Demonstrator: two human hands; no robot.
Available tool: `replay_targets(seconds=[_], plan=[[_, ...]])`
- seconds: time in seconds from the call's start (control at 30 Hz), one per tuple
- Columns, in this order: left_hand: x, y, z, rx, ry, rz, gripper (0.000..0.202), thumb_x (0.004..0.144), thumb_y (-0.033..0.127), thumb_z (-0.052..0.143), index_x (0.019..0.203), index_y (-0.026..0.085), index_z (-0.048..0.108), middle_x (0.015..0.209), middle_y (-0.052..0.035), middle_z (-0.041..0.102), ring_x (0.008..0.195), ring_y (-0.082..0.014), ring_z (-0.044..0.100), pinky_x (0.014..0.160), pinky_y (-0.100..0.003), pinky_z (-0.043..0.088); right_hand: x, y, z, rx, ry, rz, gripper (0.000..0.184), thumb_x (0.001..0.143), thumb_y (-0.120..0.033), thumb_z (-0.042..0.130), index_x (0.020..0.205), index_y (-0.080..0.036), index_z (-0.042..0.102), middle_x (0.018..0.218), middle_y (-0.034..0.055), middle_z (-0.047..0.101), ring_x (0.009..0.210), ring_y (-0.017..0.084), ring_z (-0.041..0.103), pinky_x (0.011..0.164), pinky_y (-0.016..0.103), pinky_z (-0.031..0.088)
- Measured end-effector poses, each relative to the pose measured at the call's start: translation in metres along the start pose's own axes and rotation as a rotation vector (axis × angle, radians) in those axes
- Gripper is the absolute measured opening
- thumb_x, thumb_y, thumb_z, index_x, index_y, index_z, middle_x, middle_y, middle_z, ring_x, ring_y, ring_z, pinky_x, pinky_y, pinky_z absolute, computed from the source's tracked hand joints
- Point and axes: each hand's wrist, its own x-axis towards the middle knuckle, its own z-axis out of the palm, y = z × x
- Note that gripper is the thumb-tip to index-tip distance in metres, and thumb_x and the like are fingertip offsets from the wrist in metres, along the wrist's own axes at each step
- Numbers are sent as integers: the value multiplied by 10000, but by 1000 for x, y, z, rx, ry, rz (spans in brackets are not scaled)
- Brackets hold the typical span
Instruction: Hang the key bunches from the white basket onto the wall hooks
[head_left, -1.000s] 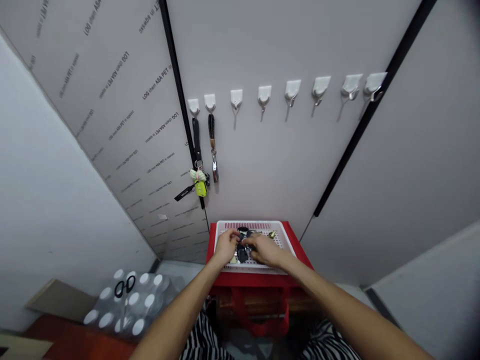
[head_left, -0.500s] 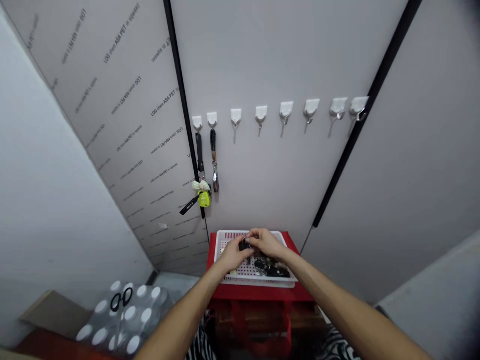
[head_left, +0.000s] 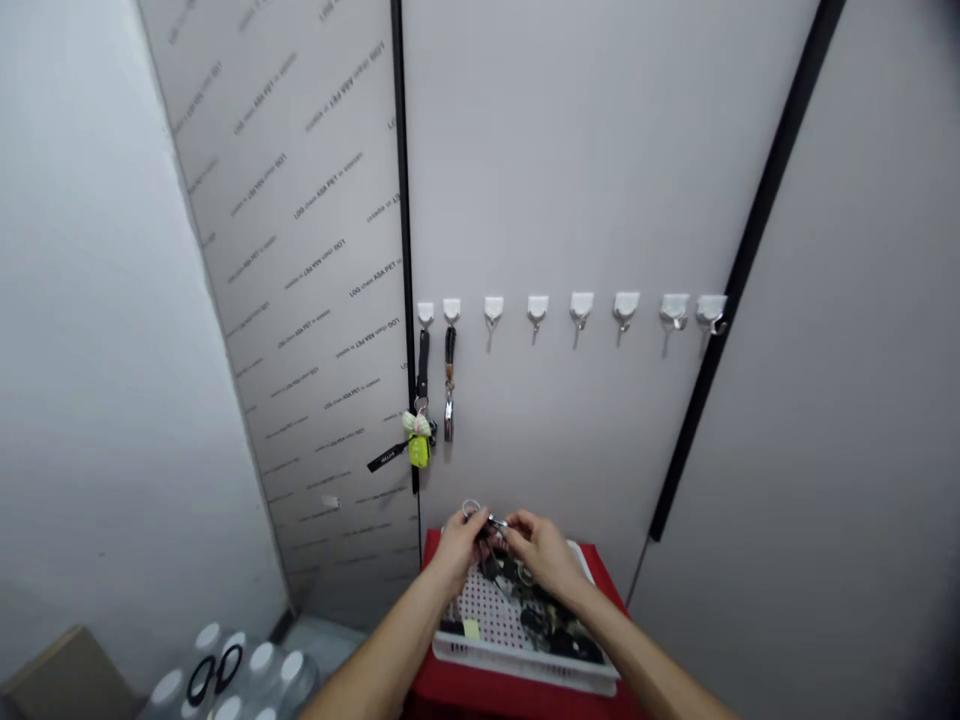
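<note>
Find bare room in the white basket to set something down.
The perforated floor is bare between the yellow piece and the dark key bunches, which crowd the white basket's right side. Its far end is mostly hidden behind the left hand and right hand, holding a keyring.

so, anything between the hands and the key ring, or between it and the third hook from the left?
Nothing visible. The left hand holds the key ring, the right hand is at it, and only panel shows between it and the third hook. The silver fob hangs left of that path.
</note>
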Motion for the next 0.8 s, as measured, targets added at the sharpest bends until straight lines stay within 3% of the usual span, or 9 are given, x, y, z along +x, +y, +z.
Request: replay_targets(seconds=[0.1,0.2,0.33,0.5,0.63,0.8], plan=[[3,24,-2,-36,-39,57,305,525,357,542,708,150,413,545,40,473,452,-46,452,436,-159,307,19,-25,-19,-8,60,-2,189,626,-311,391,585,-141,464,419,-37,432,389,67,389,414,188,321],[6,61,1,41,-55,172,240,568,321,517,702,133,453,539,31,482,440,-38,443,448,-161,309,43,-62,-39,21,111,-82,201,614,-325,406,580,-138,469,396,-43,422,373,64,390,417,189,331],[11,118,17,102,-68,335,223,647,336,433,677,122,485,530,21,483,450,-43,448,485,-174,340,78,-121,-59,46,232,-207,203,607,-327,431,576,-131,477,406,-38,437,358,55,394,396,181,335],[17,176,38,63,-49,382,305,704,376,336,714,110,483,531,7,478,413,-40,448,423,-158,309,112,-175,-74,-15,449,-307,197,609,-307,442,615,-124,516,473,-18,486,374,58,438,392,174,353],[20,201,49,67,-56,415,350,712,400,319,748,98,491,536,-12,496,388,-39,437,391,-153,281,126,-192,-81,-156,581,-306,228,630,-311,416,633,-129,553,487,5,531,403,74,473,432,181,375],[26,199,53,107,1,329,307,736,328,305,806,105,504,601,-37,542,392,-42,447,378,-153,266,137,-189,-81,-375,590,-244,217,638,-250,406,658,-128,584,521,38,565,485,106,513,516,211,389]])
